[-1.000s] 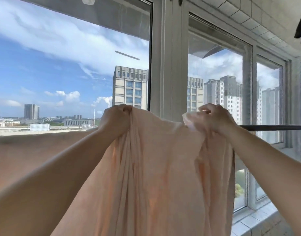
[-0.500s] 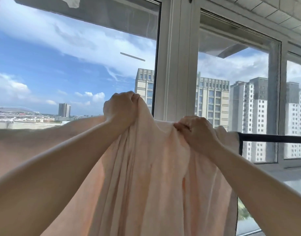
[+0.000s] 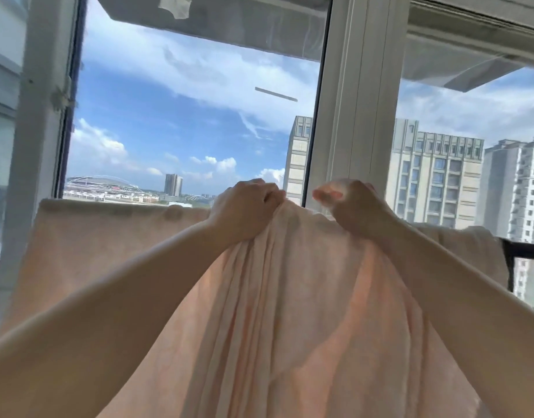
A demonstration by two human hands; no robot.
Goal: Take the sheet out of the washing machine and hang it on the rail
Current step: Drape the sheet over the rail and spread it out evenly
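Both hands now sit closer together: the left hand (image 3: 244, 206) and right hand (image 3: 354, 206) have fingers curled tight on the peach sheet's (image 3: 289, 297) bunched top edge. More sheet drapes over the rail (image 3: 528, 247) leftward than before, near the window frame (image 3: 354, 101).

The window frame (image 3: 353, 116) is standing close beyond both hands; the sheet (image 3: 289, 312) is filling the space below them.

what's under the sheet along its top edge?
The black rail shows only at the right, emerging from under the sheet. Elsewhere it is covered. Both hands grip the bunched top.
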